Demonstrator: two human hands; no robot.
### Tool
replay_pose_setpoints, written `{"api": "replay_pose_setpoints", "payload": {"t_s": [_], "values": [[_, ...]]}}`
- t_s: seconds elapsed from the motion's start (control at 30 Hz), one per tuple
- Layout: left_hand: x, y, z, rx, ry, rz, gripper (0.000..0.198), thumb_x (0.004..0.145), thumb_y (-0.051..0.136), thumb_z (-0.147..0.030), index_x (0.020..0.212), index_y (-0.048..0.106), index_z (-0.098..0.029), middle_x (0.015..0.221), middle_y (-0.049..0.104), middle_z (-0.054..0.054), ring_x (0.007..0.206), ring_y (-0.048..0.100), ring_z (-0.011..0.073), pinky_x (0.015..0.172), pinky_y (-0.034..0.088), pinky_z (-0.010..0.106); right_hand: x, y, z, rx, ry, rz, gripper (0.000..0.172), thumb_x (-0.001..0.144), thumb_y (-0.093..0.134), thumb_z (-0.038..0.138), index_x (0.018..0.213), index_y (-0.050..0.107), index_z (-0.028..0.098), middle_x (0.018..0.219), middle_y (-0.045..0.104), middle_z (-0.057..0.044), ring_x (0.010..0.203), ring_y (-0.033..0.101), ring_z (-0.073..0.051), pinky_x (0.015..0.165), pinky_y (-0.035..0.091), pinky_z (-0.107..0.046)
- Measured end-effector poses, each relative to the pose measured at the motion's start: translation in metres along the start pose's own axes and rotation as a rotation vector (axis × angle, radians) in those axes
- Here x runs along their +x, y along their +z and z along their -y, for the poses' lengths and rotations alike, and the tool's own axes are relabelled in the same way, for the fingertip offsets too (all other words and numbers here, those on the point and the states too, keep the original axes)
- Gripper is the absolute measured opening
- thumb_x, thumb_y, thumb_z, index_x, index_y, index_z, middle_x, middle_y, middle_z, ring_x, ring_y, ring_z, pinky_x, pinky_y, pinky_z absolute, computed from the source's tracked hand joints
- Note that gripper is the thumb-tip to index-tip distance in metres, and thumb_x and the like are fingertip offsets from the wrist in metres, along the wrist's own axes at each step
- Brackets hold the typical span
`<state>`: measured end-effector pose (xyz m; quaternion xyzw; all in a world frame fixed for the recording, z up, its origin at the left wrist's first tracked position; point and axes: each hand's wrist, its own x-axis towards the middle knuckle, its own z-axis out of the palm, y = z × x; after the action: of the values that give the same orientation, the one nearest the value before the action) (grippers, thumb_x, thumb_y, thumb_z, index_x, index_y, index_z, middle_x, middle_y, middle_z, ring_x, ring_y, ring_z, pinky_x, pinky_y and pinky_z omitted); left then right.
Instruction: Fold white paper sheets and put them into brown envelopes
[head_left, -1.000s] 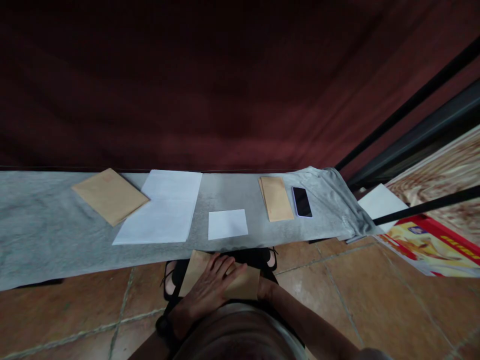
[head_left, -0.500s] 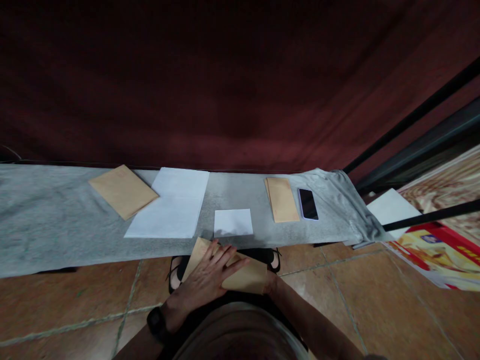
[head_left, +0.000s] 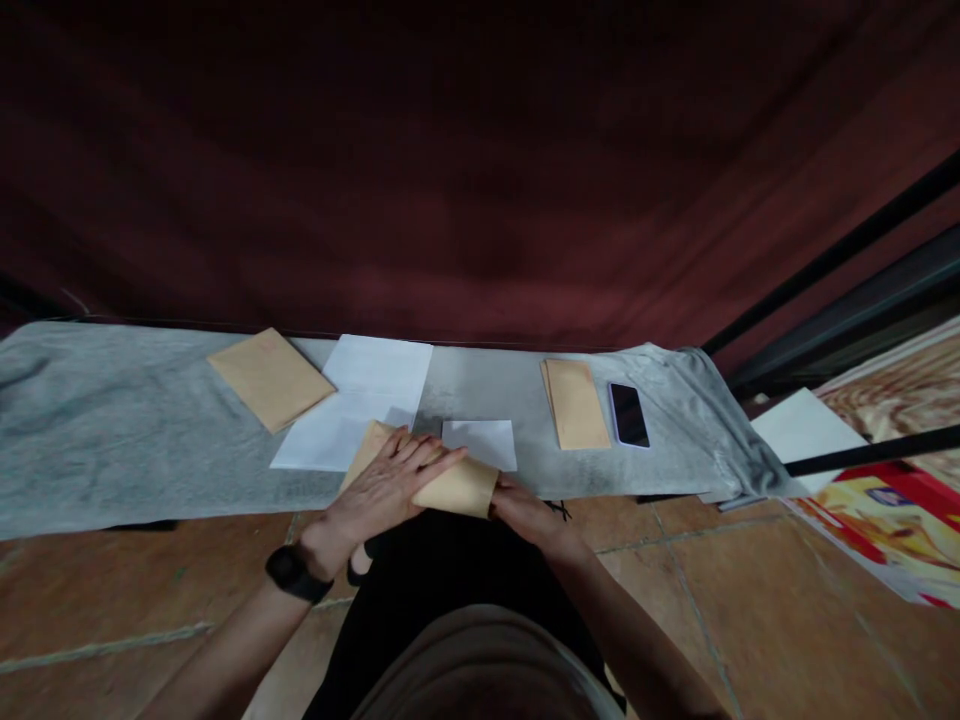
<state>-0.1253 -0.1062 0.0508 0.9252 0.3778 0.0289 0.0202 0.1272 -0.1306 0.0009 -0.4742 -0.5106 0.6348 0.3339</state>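
Observation:
A brown paper envelope (head_left: 457,484) is held between my two hands above my lap, at the front edge of the bench, and it bulges slightly. My left hand (head_left: 382,480) lies across its upper face, with the fingers reaching over the far edge. At the right end of the envelope, my right hand (head_left: 525,510) grips it, its fingertips hidden in or behind the paper. Just beyond, a small white paper (head_left: 480,436) lies partly covered by the envelope. Large white sheets (head_left: 375,375) are spread to the left of it.
Another brown envelope (head_left: 271,378) overlaps the large sheets. Farther right lie brown envelopes (head_left: 577,405) and a phone (head_left: 628,414). Grey cloth (head_left: 487,385) covers the narrow bench. Dark bars (head_left: 862,452) and a colourful box (head_left: 900,525) stand at the right.
Both hands have moved up and forward with the envelope, from over my lap to the bench edge. It now covers part of the white papers. The view has shifted slightly.

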Motion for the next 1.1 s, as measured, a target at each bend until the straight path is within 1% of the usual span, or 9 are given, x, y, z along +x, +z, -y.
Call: {"api": "replay_pose_setpoints", "payload": {"t_s": [0.1, 0.17, 0.23, 0.33, 0.47, 0.57, 0.8, 0.93, 1.1], "values": [[-0.003, 0.009, 0.026, 0.047, -0.083, -0.003, 0.110, 0.080, 0.080, -0.027, 0.166, 0.012, -0.030, 0.148, 0.055, 0.012, 0.141, 0.046, 0.0334, 0.125, 0.021, 0.055, 0.008, -0.011, -0.006, 0.085, -0.006, 0.003, 0.034, 0.095, 0.063, 0.050, 0.112, 0.072, 0.023, 0.110, 0.076, -0.006, 0.097, 0.071, -0.023, 0.090, 0.059, -0.039], [-0.005, 0.018, 0.039, 0.057, -0.140, -0.007, 0.112, 0.079, 0.082, -0.032, 0.166, 0.011, -0.028, 0.149, 0.054, 0.014, 0.139, 0.049, 0.0349, 0.124, 0.021, 0.056, 0.015, -0.020, -0.013, 0.036, -0.049, -0.143, 0.034, 0.090, 0.063, 0.051, 0.107, 0.073, 0.023, 0.104, 0.077, -0.006, 0.095, 0.073, -0.023, 0.085, 0.059, -0.037], [-0.006, 0.026, 0.048, 0.048, -0.178, -0.007, 0.112, 0.078, 0.082, -0.035, 0.166, 0.012, -0.028, 0.151, 0.053, 0.016, 0.140, 0.048, 0.0358, 0.124, 0.019, 0.057, 0.023, -0.029, -0.021, -0.143, -0.120, -0.326, 0.032, 0.090, 0.058, 0.047, 0.104, 0.073, 0.023, 0.100, 0.077, -0.007, 0.093, 0.073, -0.024, 0.081, 0.060, -0.037], [-0.003, 0.033, 0.053, 0.025, -0.204, 0.001, 0.113, 0.078, 0.081, -0.035, 0.166, 0.011, -0.028, 0.153, 0.050, 0.017, 0.143, 0.044, 0.0362, 0.125, 0.015, 0.058, 0.032, -0.037, -0.028, -0.295, -0.178, -0.427, 0.030, 0.091, 0.051, 0.038, 0.105, 0.073, 0.022, 0.106, 0.077, -0.009, 0.099, 0.072, -0.024, 0.091, 0.057, -0.039], [0.003, 0.033, 0.054, -0.013, -0.231, 0.024, 0.112, 0.079, 0.078, -0.037, 0.166, 0.008, -0.029, 0.155, 0.048, 0.016, 0.146, 0.041, 0.0357, 0.125, 0.013, 0.057, 0.039, -0.036, -0.036, -0.420, -0.223, -0.437, 0.032, 0.092, 0.049, 0.025, 0.113, 0.074, 0.023, 0.121, 0.074, -0.009, 0.116, 0.067, -0.024, 0.109, 0.050, -0.042], [0.004, 0.031, 0.060, -0.037, -0.260, 0.044, 0.109, 0.080, 0.077, -0.038, 0.166, 0.011, -0.027, 0.156, 0.046, 0.017, 0.147, 0.039, 0.0361, 0.125, 0.013, 0.058, 0.044, -0.029, -0.042, -0.713, -0.322, -0.406, 0.040, 0.097, 0.045, 0.018, 0.129, 0.069, 0.020, 0.142, 0.065, -0.012, 0.135, 0.058, -0.022, 0.117, 0.044, -0.042], [-0.003, 0.025, 0.079, -0.116, -0.399, -0.008, 0.107, 0.080, 0.075, -0.041, 0.166, 0.013, -0.026, 0.151, 0.049, 0.015, 0.143, 0.042, 0.0384, 0.123, 0.018, 0.061, 0.056, 0.006, -0.046, -1.183, -0.366, -0.304, 0.049, 0.106, 0.047, 0.027, 0.153, 0.050, 0.016, 0.163, 0.044, -0.016, 0.153, 0.036, -0.029, 0.126, 0.027, -0.054], [-0.006, 0.034, 0.078, -0.121, -0.377, 0.025, 0.107, 0.079, 0.076, -0.039, 0.166, 0.015, -0.026, 0.153, 0.048, 0.015, 0.143, 0.043, 0.0376, 0.124, 0.019, 0.059, 0.063, 0.017, -0.046, -1.230, -0.364, -0.278, 0.052, 0.106, 0.052, 0.034, 0.156, 0.047, 0.020, 0.165, 0.040, -0.015, 0.153, 0.036, -0.032, 0.124, 0.026, -0.058], [-0.010, 0.043, 0.077, -0.140, -0.386, 0.047, 0.109, 0.077, 0.077, -0.039, 0.166, 0.015, -0.026, 0.157, 0.044, 0.017, 0.145, 0.041, 0.0391, 0.124, 0.019, 0.062, 0.061, 0.003, -0.053, -1.238, -0.346, -0.341, 0.055, 0.105, 0.053, 0.035, 0.157, 0.045, 0.020, 0.166, 0.039, -0.016, 0.152, 0.038, -0.032, 0.124, 0.026, -0.057]]}}
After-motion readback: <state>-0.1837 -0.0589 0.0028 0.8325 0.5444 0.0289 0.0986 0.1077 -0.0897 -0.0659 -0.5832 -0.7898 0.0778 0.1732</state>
